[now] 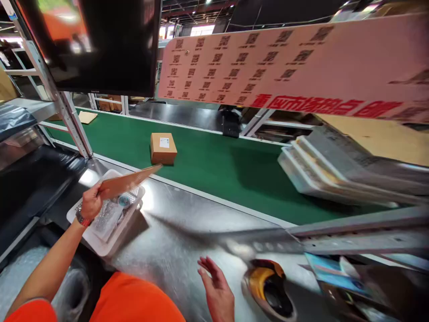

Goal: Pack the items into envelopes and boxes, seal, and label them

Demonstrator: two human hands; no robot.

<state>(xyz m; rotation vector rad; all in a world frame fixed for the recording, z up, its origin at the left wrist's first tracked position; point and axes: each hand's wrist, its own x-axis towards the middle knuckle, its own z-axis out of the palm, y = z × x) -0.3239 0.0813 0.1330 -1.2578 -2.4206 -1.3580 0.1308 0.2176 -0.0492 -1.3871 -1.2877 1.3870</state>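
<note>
Brown cardboard sheet (129, 181), pinched at one end by the fingers of the left hand (90, 203), sits right above the white tray (110, 246) of bubble-wrapped stuff on the steel counter (174, 232). Right hand (216, 288) floats right of the tray, fingers spread, holding nothing. Beyond the tray there's a small cardboard box (163, 148) on the green conveyor belt (214, 165).

One parcel (163, 148), one monitor (100, 44), one white basket (115, 237), one brown card (129, 182).

A small labelled cardboard box (163, 148) sits on the green conveyor belt (214, 165), beyond the far edge of the steel tabletop (187, 223). A tilted stack of white trays (311, 172) lies farther right. A black monitor (107, 44) and a pink code-printed sheet (301, 67) hang above.
</note>
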